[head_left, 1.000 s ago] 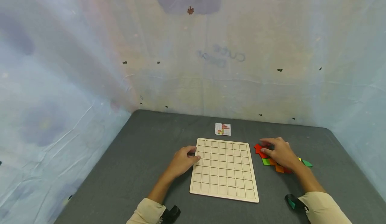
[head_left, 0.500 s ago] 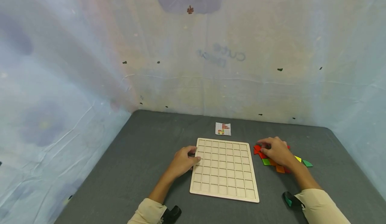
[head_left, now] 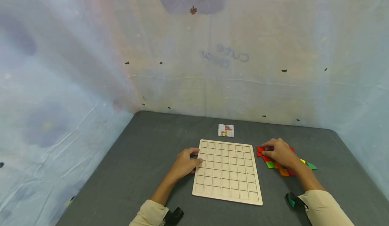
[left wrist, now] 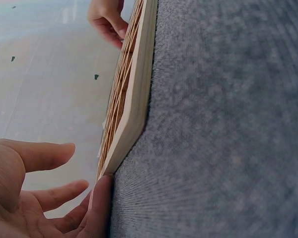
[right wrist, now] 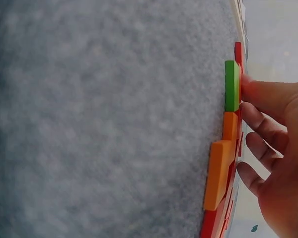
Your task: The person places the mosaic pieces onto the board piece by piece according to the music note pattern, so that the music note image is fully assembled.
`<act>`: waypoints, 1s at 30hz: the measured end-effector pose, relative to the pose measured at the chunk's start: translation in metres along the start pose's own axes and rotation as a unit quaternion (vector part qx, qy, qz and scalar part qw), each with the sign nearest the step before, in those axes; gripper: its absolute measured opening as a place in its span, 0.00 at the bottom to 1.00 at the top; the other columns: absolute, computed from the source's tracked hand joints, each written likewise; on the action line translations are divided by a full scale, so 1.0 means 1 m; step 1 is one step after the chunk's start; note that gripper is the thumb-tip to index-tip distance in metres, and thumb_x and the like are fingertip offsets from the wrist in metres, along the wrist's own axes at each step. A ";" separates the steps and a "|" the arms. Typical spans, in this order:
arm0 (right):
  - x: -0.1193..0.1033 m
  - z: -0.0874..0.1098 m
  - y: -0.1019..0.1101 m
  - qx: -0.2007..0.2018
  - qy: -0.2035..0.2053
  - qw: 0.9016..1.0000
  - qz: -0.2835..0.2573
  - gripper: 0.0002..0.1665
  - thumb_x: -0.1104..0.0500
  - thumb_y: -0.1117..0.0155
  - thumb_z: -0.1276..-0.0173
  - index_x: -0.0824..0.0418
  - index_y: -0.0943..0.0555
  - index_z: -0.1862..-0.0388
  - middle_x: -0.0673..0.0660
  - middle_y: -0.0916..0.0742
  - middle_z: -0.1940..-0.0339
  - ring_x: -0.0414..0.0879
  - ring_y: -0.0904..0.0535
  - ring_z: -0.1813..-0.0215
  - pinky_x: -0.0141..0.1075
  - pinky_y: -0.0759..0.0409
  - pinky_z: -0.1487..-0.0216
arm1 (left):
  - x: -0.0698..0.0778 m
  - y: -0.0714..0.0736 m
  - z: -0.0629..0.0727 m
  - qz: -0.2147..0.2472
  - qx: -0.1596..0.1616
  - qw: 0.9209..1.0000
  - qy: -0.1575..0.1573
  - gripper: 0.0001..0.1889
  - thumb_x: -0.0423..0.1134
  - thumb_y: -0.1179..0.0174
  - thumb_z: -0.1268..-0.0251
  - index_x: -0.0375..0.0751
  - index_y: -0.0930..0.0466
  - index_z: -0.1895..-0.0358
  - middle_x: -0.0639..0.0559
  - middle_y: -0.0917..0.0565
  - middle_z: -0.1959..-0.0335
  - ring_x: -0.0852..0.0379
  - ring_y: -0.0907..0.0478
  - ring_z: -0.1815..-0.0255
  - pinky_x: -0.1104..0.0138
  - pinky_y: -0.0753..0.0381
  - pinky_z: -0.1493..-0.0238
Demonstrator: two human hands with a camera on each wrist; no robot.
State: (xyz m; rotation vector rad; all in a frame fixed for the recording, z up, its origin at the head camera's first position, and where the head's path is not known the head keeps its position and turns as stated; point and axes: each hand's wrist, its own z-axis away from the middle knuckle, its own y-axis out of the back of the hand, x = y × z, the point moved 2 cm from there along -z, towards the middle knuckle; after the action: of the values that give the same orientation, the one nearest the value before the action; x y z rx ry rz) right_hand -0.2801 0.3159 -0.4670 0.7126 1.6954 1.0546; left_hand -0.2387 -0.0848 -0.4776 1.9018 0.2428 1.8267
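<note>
A pale wooden board (head_left: 226,177) with a grid of square recesses lies flat on the dark grey table. My left hand (head_left: 183,163) rests at its left edge, thumb over the rim; in the left wrist view the fingers are spread, with one finger (left wrist: 100,206) against the board's corner. Right of the board, my right hand (head_left: 281,153) reaches over a cluster of flat coloured tiles. Its thumb (right wrist: 268,94) touches a red tile (head_left: 259,154) at the cluster's left end, its index finger close by. Beside them lie a lime green tile (head_left: 269,165) and an orange tile (head_left: 284,172).
A small printed card (head_left: 226,130) with a coloured grid pattern lies beyond the board. Past the right wrist show a yellow tile (head_left: 302,160) and a dark green tile (head_left: 311,166). A patterned cloth wall (head_left: 206,94) rises behind the table (head_left: 152,134).
My right hand has shifted slightly left and towards me over the tiles, and the red tiles under its fingertips have moved a little. The left hand stays at the board's edge.
</note>
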 end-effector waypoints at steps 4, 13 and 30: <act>0.002 0.001 0.000 0.001 0.000 1.000 0.010 0.15 0.58 0.25 0.29 0.66 0.10 0.50 0.59 0.13 0.55 0.55 0.24 0.54 0.50 0.27 0.54 | 0.001 0.000 0.000 0.000 0.000 1.000 0.003 0.28 0.40 0.33 0.29 0.33 0.23 0.30 0.37 0.21 0.37 0.49 0.15 0.50 0.62 0.10 0.69; -0.001 0.001 -0.001 -0.001 -0.011 1.000 0.002 0.16 0.57 0.27 0.28 0.66 0.10 0.47 0.63 0.11 0.49 0.61 0.23 0.45 0.62 0.26 0.43 | 0.000 0.000 0.000 0.016 0.008 1.000 0.007 0.27 0.36 0.31 0.31 0.32 0.22 0.31 0.37 0.19 0.37 0.49 0.13 0.51 0.62 0.10 0.70; -0.031 -0.007 -0.003 0.011 0.006 0.999 -0.041 0.18 0.56 0.25 0.28 0.64 0.11 0.45 0.62 0.10 0.48 0.61 0.20 0.44 0.65 0.21 0.41 | -0.004 0.001 0.000 0.024 -0.002 1.000 -0.006 0.28 0.21 0.35 0.41 0.28 0.21 0.33 0.36 0.20 0.43 0.56 0.16 0.62 0.63 0.12 0.75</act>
State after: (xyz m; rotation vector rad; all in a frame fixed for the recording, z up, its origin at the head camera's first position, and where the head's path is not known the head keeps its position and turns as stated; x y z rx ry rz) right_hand -0.2764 0.2865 -0.4559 0.6464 1.7344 0.9869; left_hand -0.2395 -0.0878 -0.4807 1.9323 0.1903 1.8448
